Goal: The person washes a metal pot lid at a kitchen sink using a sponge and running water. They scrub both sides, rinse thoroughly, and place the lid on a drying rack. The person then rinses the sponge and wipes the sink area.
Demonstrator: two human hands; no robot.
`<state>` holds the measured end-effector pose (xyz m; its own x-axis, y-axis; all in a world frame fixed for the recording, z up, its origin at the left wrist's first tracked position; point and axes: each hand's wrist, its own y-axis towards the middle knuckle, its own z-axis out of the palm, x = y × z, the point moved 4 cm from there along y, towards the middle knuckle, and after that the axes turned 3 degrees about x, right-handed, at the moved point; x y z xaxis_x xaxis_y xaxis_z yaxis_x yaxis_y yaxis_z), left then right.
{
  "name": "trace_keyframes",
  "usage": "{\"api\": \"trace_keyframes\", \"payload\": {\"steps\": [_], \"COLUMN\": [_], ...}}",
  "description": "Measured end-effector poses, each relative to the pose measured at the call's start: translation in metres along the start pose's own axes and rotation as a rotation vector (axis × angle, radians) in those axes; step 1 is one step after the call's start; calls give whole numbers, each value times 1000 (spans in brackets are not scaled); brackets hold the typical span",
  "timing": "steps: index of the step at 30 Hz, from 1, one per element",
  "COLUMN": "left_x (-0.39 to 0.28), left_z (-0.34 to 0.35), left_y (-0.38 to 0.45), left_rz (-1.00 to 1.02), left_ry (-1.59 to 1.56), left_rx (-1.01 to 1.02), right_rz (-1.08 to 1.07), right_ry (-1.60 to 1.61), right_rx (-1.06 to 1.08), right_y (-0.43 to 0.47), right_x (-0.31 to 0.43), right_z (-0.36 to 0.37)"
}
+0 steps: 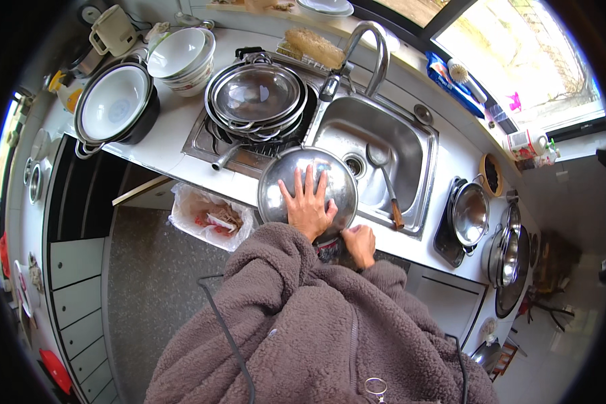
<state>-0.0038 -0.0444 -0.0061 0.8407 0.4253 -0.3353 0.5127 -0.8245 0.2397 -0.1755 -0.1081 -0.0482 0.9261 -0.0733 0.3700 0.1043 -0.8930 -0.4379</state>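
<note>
A round, shiny metal pan or bowl [278, 194] stands with its domed underside towards me at the near edge of the sink. Spread flat on that dome is my left hand [308, 204]. At the rim's lower right, my right hand [360, 244] has its fingers curled against the edge; whether they pinch the rim is hard to make out. Behind the dome is the steel sink basin [409, 151]. A ladle with a wooden handle [390, 189] lies in it, its handle end over the near rim. The curved chrome faucet [381, 55] rises at the back.
Stacked metal pans [257, 96] sit left of the basin, beside white bowls [177, 53] and a two-handled pot [116, 103]. A lined trash bin [212, 217] stands below the counter edge. More metal pans [470, 207] are on the right counter. A loofah [313, 48] lies behind.
</note>
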Motion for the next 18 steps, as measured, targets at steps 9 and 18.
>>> {"api": "trace_keyframes", "payload": {"steps": [9, 18], "left_x": [0, 0], "left_z": [-1, 0], "left_y": [0, -1], "left_rz": [6, 9], "left_ry": [-9, 22], "left_rx": [10, 27], "right_rz": [-2, -145], "right_ry": [-82, -44], "right_rx": [44, -114], "right_y": [7, 17], "right_x": [6, 11], "right_z": [-5, -14]}}
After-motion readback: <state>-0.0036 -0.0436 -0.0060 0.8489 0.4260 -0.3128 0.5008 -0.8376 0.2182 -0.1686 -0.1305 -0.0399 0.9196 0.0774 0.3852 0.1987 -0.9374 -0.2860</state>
